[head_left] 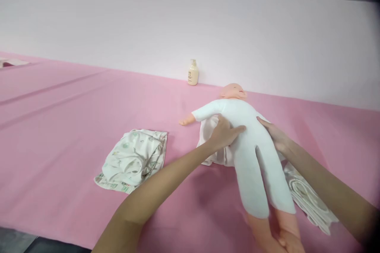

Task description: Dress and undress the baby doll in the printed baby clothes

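A baby doll [242, 120] with a white cloth body lies face up, its head toward the wall and its feet toward me. My left hand [223, 132] grips the doll's side at the waist, thumb across its belly and fingers partly hidden beneath. On the opposite side, my right hand [274, 134] holds the doll's flank, most of its fingers out of sight behind the body. Under the doll's torso lies a white cloth [208, 136], partly covered by the doll and my left hand.
Left of my arm is a crumpled, printed white baby garment [133, 158]. A folded cloth [308, 197] lies beside my right forearm. A cream pump bottle [192, 73] stands against the white wall [148, 27]. Pink sheeting [65, 126] covers the table.
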`<state>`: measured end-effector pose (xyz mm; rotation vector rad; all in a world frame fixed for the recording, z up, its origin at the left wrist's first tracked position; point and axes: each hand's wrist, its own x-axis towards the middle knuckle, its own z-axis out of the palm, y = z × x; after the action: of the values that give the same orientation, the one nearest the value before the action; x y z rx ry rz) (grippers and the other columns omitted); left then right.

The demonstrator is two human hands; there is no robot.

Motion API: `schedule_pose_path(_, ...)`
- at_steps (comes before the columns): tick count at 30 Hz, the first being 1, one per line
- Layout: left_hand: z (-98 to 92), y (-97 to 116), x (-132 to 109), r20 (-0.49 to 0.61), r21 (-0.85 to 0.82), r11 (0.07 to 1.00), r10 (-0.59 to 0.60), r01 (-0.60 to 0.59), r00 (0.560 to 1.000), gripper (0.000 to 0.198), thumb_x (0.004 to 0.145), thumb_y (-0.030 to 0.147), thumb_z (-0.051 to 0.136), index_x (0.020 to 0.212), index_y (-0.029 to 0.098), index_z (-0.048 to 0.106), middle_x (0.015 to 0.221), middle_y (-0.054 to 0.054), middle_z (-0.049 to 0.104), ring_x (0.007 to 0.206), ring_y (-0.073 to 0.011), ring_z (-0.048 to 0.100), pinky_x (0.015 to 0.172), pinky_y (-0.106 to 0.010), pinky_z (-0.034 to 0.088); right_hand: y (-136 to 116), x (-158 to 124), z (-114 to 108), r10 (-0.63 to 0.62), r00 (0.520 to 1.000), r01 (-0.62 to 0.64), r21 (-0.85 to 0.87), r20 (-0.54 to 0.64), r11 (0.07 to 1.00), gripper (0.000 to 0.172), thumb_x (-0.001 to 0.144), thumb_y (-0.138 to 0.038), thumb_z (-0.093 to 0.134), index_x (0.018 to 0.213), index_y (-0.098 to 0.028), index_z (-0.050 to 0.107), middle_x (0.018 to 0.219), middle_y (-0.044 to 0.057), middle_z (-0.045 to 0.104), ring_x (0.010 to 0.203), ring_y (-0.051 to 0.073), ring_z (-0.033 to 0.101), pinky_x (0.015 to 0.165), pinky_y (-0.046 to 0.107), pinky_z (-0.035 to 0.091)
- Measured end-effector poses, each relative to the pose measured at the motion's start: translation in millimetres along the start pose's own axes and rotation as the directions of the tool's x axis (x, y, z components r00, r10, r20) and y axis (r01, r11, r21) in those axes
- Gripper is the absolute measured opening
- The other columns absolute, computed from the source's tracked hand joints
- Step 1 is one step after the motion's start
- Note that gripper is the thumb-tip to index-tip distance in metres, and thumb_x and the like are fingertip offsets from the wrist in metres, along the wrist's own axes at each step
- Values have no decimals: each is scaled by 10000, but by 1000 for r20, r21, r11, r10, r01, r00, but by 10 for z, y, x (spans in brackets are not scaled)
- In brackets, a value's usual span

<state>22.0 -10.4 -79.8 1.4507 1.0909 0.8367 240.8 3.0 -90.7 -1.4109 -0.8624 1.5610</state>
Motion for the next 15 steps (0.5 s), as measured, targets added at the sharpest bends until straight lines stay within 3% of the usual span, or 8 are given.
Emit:
schedule_pose_path(2, -36, -29, 3, 48, 68, 998, -19, 16, 999, 1097, 695, 622, 615, 1474, 68, 75, 1172, -238, 596, 926, -328, 653, 627, -353, 525, 16, 23, 4, 7, 999, -8, -34, -33, 999, 295, 820, -395, 621, 1049, -210, 641, 922, 91, 743, 870, 282, 712, 737, 398, 614)
schedule_pose_path(5, -99, -53, 6, 124, 137, 991, -18, 1, 992, 1008, 729, 614, 580, 1472, 127, 105, 938, -164, 673, 666, -276, 661, 499, -342, 492, 1, 26, 9, 35, 998, -41, -115, -54, 992, 273, 787, -405, 644, 989, -223, 659, 955, 108, 735, 882, 297, 705, 767, 420, 606)
schedule_pose_path(7, -132, -43, 9, 170, 254, 966, 3, -47, 985, 921, 777, 620, 515, 1464, 123, 155, 807, -133, 676, 574, -265, 641, 506, -362, 485, -60, 12, 20, 3, 993, -41, -330, -116, 943, 275, 782, -461, 627, 917, -227, 674, 975, 136, 723, 928, 335, 686, 823, 480, 575)
schedule_pose_path(8, -140, -29, 8, 173, 351, 933, 23, -84, 985, 884, 804, 615, 476, 1461, 101, 184, 757, -130, 670, 568, -275, 640, 532, -381, 487, -105, 6, 37, -72, 980, -32, -507, -184, 861, 295, 785, -494, 609, 892, -229, 680, 998, 154, 713, 970, 362, 668, 864, 523, 543)
schedule_pose_path(10, -136, 18, -11, 149, 555, 817, 88, -157, 985, 783, 856, 557, 421, 1444, 61, 272, 729, -156, 663, 645, -325, 659, 603, -435, 489, -209, 15, 119, -375, 889, -22, -844, -261, 536, 353, 802, -527, 566, 948, -227, 683, 1111, 183, 675, 1086, 409, 604, 940, 596, 456)
schedule_pose_path(12, -116, 101, -70, 116, 675, 714, 148, -187, 982, 629, 867, 442, 460, 1381, 83, 422, 752, -179, 664, 766, -372, 666, 682, -479, 487, -291, 71, 294, -646, 757, 25, -985, -94, 173, 420, 831, -504, 518, 1109, -215, 643, 1247, 188, 609, 1188, 421, 529, 980, 613, 393)
schedule_pose_path(13, -111, 161, -119, 110, 693, 696, 157, -188, 982, 541, 844, 376, 518, 1320, 119, 510, 777, -181, 667, 817, -384, 662, 723, -493, 485, -311, 120, 418, -696, 717, 96, -994, 38, 45, 442, 840, -486, 506, 1177, -220, 609, 1295, 168, 583, 1213, 403, 513, 988, 588, 392)
schedule_pose_path(15, -131, 318, -248, 68, 632, 763, 121, -137, 990, 382, 752, 251, 643, 1128, 192, 656, 808, -170, 668, 880, -402, 646, 802, -523, 468, -300, 260, 716, -648, 705, 304, -948, 289, -92, 389, 835, -455, 517, 1150, -246, 608, 1258, 109, 619, 1165, 339, 557, 959, 493, 433)
